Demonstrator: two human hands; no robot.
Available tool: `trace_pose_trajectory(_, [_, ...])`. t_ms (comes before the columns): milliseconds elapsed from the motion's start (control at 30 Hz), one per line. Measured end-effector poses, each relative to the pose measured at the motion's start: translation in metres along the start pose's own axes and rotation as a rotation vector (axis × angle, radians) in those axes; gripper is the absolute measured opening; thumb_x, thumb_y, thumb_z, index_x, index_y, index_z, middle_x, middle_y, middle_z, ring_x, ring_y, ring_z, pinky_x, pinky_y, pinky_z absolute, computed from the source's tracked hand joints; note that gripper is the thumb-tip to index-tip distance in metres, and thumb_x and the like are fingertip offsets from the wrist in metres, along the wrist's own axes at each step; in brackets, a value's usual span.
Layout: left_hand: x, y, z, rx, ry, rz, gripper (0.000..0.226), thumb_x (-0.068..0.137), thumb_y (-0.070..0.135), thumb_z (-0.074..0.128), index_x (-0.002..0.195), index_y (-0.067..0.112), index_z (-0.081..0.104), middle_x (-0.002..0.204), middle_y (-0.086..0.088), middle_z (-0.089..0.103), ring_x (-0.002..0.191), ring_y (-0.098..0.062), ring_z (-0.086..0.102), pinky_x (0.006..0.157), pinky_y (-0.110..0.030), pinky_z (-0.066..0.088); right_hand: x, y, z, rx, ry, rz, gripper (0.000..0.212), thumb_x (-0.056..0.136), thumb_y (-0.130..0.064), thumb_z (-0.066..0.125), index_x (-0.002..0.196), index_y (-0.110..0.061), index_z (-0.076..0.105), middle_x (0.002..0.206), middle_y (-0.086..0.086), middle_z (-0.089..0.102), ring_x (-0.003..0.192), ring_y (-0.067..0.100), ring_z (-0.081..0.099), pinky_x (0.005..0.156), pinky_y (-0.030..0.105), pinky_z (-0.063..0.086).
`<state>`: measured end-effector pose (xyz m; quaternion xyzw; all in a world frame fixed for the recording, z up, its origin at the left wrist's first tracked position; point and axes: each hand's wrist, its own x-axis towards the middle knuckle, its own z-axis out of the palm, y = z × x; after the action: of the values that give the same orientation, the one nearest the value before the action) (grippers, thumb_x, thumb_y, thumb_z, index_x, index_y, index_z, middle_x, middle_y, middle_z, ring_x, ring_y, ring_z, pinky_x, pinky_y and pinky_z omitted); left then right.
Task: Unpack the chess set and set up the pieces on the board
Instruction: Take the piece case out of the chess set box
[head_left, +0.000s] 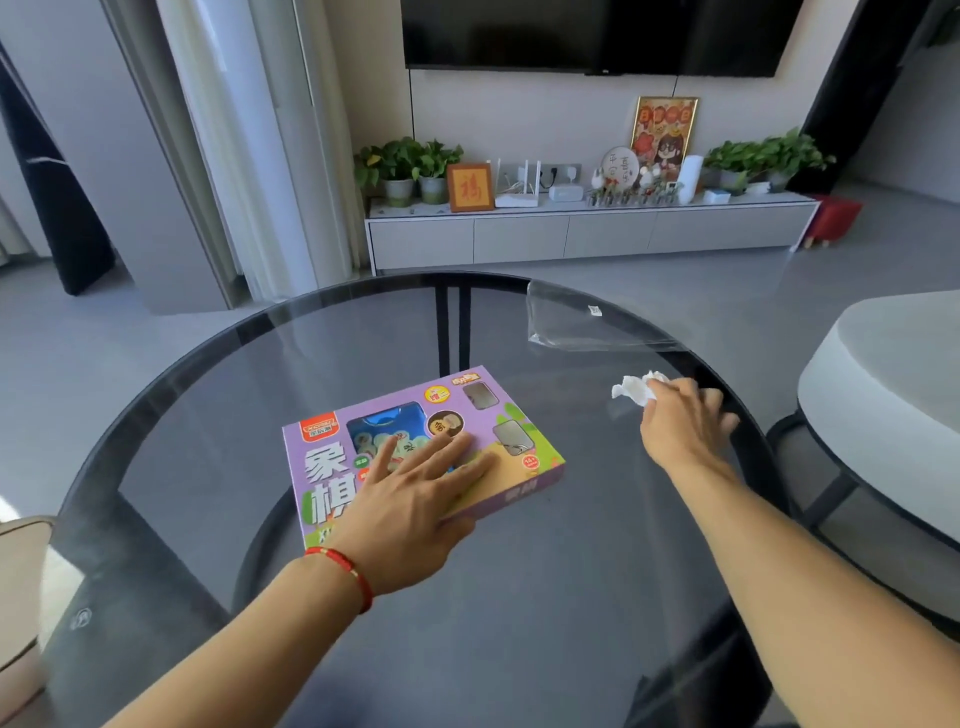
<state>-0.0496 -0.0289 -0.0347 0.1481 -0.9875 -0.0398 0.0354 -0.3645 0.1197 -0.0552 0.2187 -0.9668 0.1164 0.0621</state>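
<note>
Round glass table (218, 415), dark rim. Purple chess box (498, 436) lies flat near its middle, unopened, pieces visible through the lid window. Clear plastic bag (582, 322) at the far edge, well apart from the box. No board out yet.

Step in hand, as I judge it: getting the surface ready, box not yet opened. Best to put the tissue (636, 389) down first, then open the box with both hands, keeping it level so pieces don't spill.

Left hand (410, 499): flat on the lid, fingers spread, pressing. Right hand (685, 421): reached out to the right, wad of tissue pinched at its fingertips.
</note>
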Motion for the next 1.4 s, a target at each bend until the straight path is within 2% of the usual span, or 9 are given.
trace_pose_trajectory(200, [0.004, -0.015, 0.000, -0.100, -0.003, 0.082, 0.070, 0.096, 0.046, 0.049, 0.154, 0.051, 0.010, 0.162, 0.027, -0.004, 0.149, 0.001, -0.011, 0.121, -0.044, -0.008, 0.043, -0.001, 0.008, 0.024, -0.083, 0.068, 0.048, 0.101, -0.020, 0.032, 0.146, -0.033, 0.037, 0.153, 0.001, 0.036, 0.127, 0.035, 0.031, 0.102, 0.057, 0.025])
trace_pose_trajectory(433, [0.004, -0.022, -0.008, -0.050, -0.108, 0.115, 0.073, 0.099, 0.050, 0.045, 0.153, 0.052, -0.004, 0.161, 0.025, -0.015, 0.149, -0.002, -0.019, 0.119, -0.043, -0.016, 0.016, -0.018, 0.005, 0.103, 0.380, -0.175, 0.027, 0.083, -0.013, 0.064, 0.109, -0.011, 0.062, 0.118, 0.016, 0.056, 0.110, 0.038, 0.049, 0.086, 0.050, 0.036])
trace_pose_trajectory(533, [-0.004, -0.022, -0.017, -0.063, -0.094, 0.095, 0.076, 0.090, 0.075, 0.031, 0.154, 0.050, -0.003, 0.163, 0.021, -0.014, 0.151, -0.008, -0.016, 0.121, -0.047, -0.012, -0.018, -0.050, -0.015, 0.369, 0.142, -0.357, 0.015, 0.089, -0.017, 0.054, 0.092, -0.019, 0.069, 0.090, 0.002, 0.066, 0.092, 0.031, 0.060, 0.080, 0.042, 0.046])
trace_pose_trajectory(600, [-0.013, -0.024, -0.024, -0.104, 0.143, -0.012, 0.065, 0.092, 0.072, 0.031, 0.151, 0.046, 0.022, 0.165, 0.009, 0.017, 0.153, -0.019, 0.016, 0.122, -0.049, 0.017, -0.047, -0.075, -0.026, 0.491, -0.143, -0.345, 0.025, 0.094, -0.024, 0.048, 0.072, -0.016, 0.058, 0.067, -0.002, 0.056, 0.071, 0.026, 0.049, 0.065, 0.037, 0.045])
trace_pose_trajectory(667, [-0.022, -0.035, -0.031, -0.016, 0.353, -0.313, 0.045, 0.097, 0.055, 0.039, 0.134, 0.030, 0.047, 0.147, -0.005, 0.048, 0.133, -0.032, 0.046, 0.100, -0.048, 0.045, -0.074, -0.098, -0.031, 0.457, -0.281, -0.330, 0.037, 0.098, -0.028, 0.045, 0.064, -0.015, 0.042, 0.062, 0.000, 0.043, 0.068, 0.026, 0.039, 0.056, 0.035, 0.032])
trace_pose_trajectory(800, [-0.032, -0.052, -0.030, -0.308, 0.147, -0.908, 0.046, 0.094, 0.049, 0.049, 0.110, 0.006, 0.048, 0.117, -0.022, 0.055, 0.112, -0.042, 0.048, 0.090, -0.044, 0.040, -0.106, -0.116, -0.035, 0.533, -0.398, -0.201, 0.033, 0.100, -0.023, 0.045, 0.068, -0.016, 0.038, 0.074, 0.002, 0.043, 0.075, 0.026, 0.044, 0.054, 0.033, 0.026])
trace_pose_trajectory(967, [-0.041, -0.060, -0.041, -0.881, 0.357, -1.013, 0.035, 0.069, 0.039, 0.049, 0.084, 0.014, 0.070, 0.086, -0.006, 0.074, 0.088, -0.034, 0.069, 0.088, -0.047, 0.055, -0.125, -0.115, -0.047, 0.856, -0.518, -0.058, 0.022, 0.085, -0.022, 0.050, 0.071, -0.012, 0.036, 0.073, 0.006, 0.033, 0.070, 0.022, 0.031, 0.069, 0.036, 0.024])
trace_pose_trajectory(1133, [-0.047, -0.061, -0.056, -1.197, 0.564, -0.966, 0.021, 0.089, 0.006, 0.055, 0.083, 0.020, 0.070, 0.076, -0.002, 0.076, 0.067, -0.025, 0.073, 0.069, -0.040, 0.063, -0.126, -0.112, -0.051, 1.101, -0.531, 0.101, 0.038, 0.064, -0.031, 0.058, 0.078, 0.004, 0.057, 0.074, 0.008, 0.050, 0.068, 0.023, 0.044, 0.068, 0.039, 0.035])
trace_pose_trajectory(1400, [-0.050, -0.072, -0.052, -1.309, 0.743, -0.845, 0.019, 0.098, 0.013, 0.058, 0.111, 0.018, 0.070, 0.104, -0.010, 0.074, 0.066, -0.019, 0.074, 0.054, -0.029, 0.059, -0.112, -0.112, -0.051, 1.230, -0.642, 0.180, 0.017, 0.098, -0.027, 0.061, 0.097, -0.014, 0.073, 0.081, 0.002, 0.076, 0.075, 0.019, 0.068, 0.079, 0.038, 0.052])
